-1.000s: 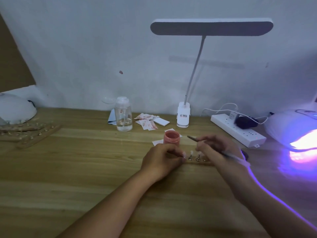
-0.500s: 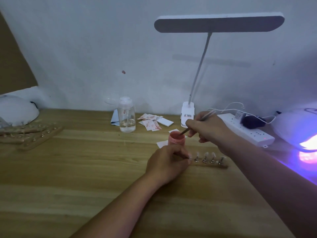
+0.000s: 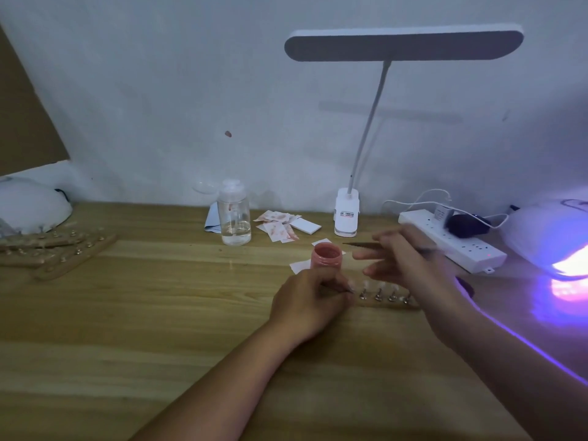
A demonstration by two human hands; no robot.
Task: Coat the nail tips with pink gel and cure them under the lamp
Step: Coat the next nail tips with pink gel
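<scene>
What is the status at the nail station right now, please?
Left hand pinning the nail strip by its end. Right hand holding the brush beside the open pink gel jar. Curing lamp lit; path clear.

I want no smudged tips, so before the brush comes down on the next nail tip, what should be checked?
1. Left hand steadying the wooden nail-tip strip: ok.
2. Brush gripped in right hand: ok.
3. Gel loaded on the bristles: cannot tell, motion blur.
4. Pink gel jar open and upright beside the strip: ok.
5. Curing lamp glowing: ok.
6. Which nail tips are already coated: cannot tell.
</scene>
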